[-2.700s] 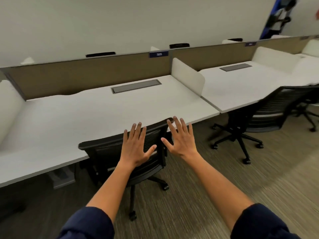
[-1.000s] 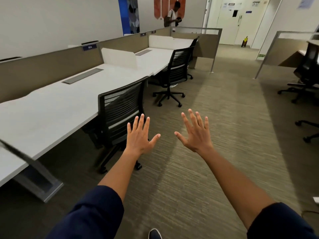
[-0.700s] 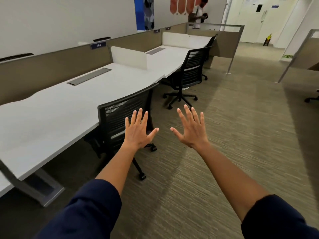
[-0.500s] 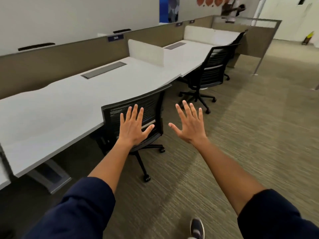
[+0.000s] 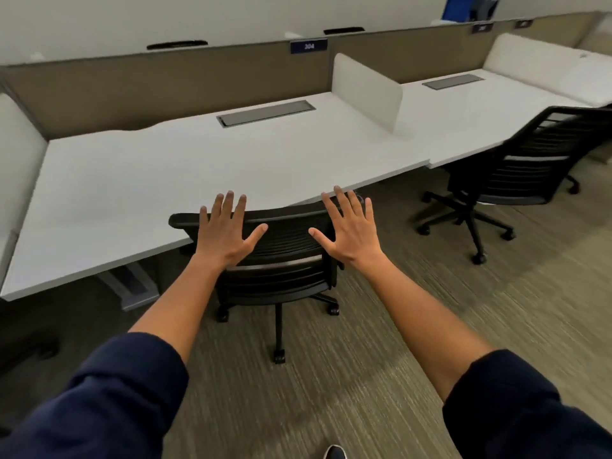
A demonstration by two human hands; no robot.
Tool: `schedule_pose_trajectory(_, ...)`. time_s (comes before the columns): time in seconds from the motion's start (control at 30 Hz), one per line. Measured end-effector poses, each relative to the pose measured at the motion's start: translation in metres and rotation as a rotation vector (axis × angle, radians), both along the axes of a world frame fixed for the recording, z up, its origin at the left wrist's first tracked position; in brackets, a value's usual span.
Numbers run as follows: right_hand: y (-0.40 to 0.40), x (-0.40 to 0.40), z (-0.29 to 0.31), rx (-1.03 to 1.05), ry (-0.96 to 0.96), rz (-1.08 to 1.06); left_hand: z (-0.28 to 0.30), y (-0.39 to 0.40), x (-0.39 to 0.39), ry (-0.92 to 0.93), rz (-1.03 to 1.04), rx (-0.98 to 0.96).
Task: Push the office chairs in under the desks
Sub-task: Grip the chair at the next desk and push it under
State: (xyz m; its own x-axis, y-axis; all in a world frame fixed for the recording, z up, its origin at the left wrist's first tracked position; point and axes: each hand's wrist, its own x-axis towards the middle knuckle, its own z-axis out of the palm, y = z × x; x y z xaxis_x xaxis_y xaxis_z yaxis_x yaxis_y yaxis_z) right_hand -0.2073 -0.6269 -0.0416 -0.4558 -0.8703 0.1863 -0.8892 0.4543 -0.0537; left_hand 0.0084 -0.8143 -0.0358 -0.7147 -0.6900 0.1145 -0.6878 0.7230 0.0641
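Half a second ago the view ran along the row; now it faces the nearest office chair (image 5: 278, 256) squarely; both hands, the left (image 5: 223, 233) and the right (image 5: 352, 231), are spread flat over its backrest, gripping nothing; contact I cannot tell; its back already reaches the worktop (image 5: 185, 167) edge; a second chair (image 5: 530, 160) stands out, likely next; no containers are visible.

Brown striped carpet (image 5: 381, 392) is carrying two black office chairs on castors: the near chair (image 5: 281, 260) at the white counter (image 5: 165, 167) (its top bare except a grey cable hatch (image 5: 266, 113)), the far chair (image 5: 516, 170) beside it.
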Motion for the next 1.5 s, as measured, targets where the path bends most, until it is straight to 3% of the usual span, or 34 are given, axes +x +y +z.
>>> schedule_pose_trajectory(0.2, -0.030, -0.045, -0.004, 0.030, -0.004, 0.089, 0.001, -0.018, -0.016, -0.029, 0.137, -0.041)
schedule_pose_trajectory(0.43, -0.062, -0.041, 0.006, 0.030, 0.018, 0.215, 0.001, 0.004, -0.018, -0.060, 0.192, -0.057)
schedule_pose_trajectory(1.0, 0.005, -0.077, -0.002, -0.062, 0.043, 0.272, 0.004, 0.094, -0.022, 0.105, 0.211, -0.008)
schedule_pose_trajectory(1.5, -0.045, -0.124, 0.008, -0.138, 0.087, 0.296, 0.006, 0.066, -0.064, 0.159, 0.338, -0.141)
